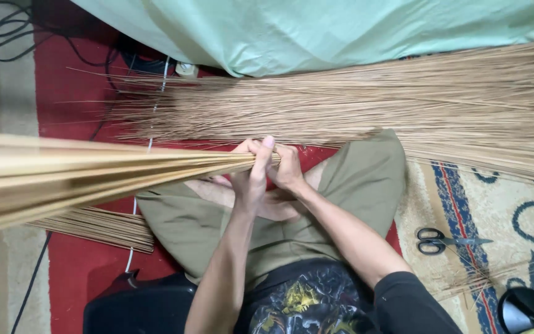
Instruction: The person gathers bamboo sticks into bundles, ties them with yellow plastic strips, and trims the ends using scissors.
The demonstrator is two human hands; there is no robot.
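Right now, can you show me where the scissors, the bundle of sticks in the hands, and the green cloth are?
scissors (435,240), head view, on the black handles.
bundle of sticks (94,176), head view, on the middle of the fanned sticks.
green cloth (341,28), head view, on its flat middle.

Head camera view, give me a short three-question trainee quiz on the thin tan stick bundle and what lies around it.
1. True or false: both hands grip the bundle of thin tan sticks at one spot.
2. Which tool lies on the patterned rug beside the person's right arm? A) hammer B) black-handled scissors C) knife
3. What spreads across the floor beyond the hands?

Key:
1. True: the left hand and right hand close together on the bundle's narrow end, above the lap.
2. B, the black-handled scissors.
3. A wide loose pile of thin tan sticks, partly under a pale green cloth.
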